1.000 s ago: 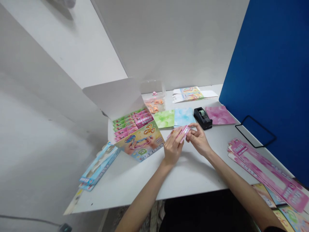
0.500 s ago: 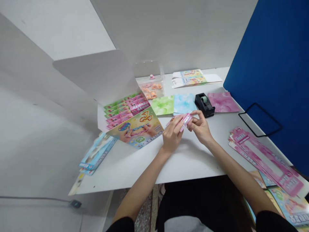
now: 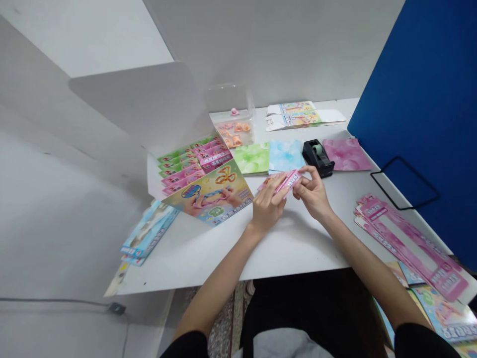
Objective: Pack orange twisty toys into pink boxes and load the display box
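Observation:
Over the middle of the white table I hold a small pink printed box point(image 3: 292, 180) with both hands. My left hand point(image 3: 269, 203) is wrapped over its left part, the fingers lying across the top. At its right end, my right hand point(image 3: 312, 193) pinches the box between thumb and fingers. The underside of the box is hidden by my hands. Just left of them stands an open display box point(image 3: 212, 196), filled with rows of green and pink small boxes point(image 3: 182, 178). A black tape dispenser point(image 3: 318, 158) is close behind my right hand.
Green cards point(image 3: 251, 158), blue cards point(image 3: 286, 154) and pink cards point(image 3: 346, 154) lie behind my hands. Beyond are a clear tub with orange pieces point(image 3: 234, 134) and flat cartons point(image 3: 303, 119). Pink sleeves point(image 3: 406, 243) lie right; blue packages point(image 3: 149, 233) left. A blue partition point(image 3: 421, 124) borders the right.
The pink box has turned slightly, so more of its printed long side shows. Both hands stay on it. The whole view has shifted a little.

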A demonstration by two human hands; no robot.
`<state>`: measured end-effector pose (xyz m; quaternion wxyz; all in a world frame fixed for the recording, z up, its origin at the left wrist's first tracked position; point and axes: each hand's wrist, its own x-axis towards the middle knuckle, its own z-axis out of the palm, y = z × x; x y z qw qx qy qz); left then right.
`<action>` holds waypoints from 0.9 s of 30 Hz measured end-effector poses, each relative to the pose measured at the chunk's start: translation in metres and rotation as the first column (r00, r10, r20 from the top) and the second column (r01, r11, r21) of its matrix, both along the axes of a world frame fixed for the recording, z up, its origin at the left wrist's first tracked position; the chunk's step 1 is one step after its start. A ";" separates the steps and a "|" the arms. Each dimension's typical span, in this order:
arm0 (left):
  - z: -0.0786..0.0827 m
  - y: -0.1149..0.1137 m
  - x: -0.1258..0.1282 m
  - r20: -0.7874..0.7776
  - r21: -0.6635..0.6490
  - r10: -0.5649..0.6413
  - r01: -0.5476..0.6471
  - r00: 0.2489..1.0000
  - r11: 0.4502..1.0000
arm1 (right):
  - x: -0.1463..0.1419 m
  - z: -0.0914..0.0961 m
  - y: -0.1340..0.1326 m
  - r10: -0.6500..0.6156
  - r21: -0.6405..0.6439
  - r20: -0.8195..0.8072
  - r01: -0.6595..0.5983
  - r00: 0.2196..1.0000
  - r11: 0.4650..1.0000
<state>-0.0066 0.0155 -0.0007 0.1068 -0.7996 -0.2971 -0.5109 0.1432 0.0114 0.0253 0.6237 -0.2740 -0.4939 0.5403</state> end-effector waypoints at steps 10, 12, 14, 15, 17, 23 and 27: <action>0.000 -0.001 0.001 0.025 -0.018 -0.011 0.012 1.000 1.000 | -0.002 -0.002 -0.002 -0.025 -0.005 -0.029 0.025 0.999 1.000; -0.001 -0.001 0.001 0.024 -0.032 -0.013 0.014 1.000 0.999 | -0.002 -0.002 -0.002 -0.030 -0.008 -0.031 0.030 0.999 1.000; -0.002 -0.001 0.000 0.024 -0.033 -0.017 0.018 1.000 0.999 | -0.003 -0.002 -0.002 -0.031 -0.008 -0.035 0.031 0.999 0.999; -0.002 -0.001 0.000 0.027 -0.030 -0.018 0.019 0.999 0.999 | -0.003 -0.002 -0.002 -0.032 -0.006 -0.040 0.032 0.999 0.999; -0.003 0.000 0.000 0.033 -0.022 -0.020 0.021 0.999 1.000 | -0.003 -0.002 -0.002 -0.038 -0.005 -0.048 0.038 0.998 0.999; -0.002 0.000 0.000 0.036 0.010 -0.028 0.027 0.999 1.000 | -0.003 -0.003 -0.002 -0.044 -0.004 -0.030 0.044 0.999 0.999; -0.002 0.000 0.000 0.023 0.010 -0.024 0.024 0.999 1.000 | -0.003 -0.002 -0.003 -0.059 -0.020 -0.029 0.059 0.998 0.998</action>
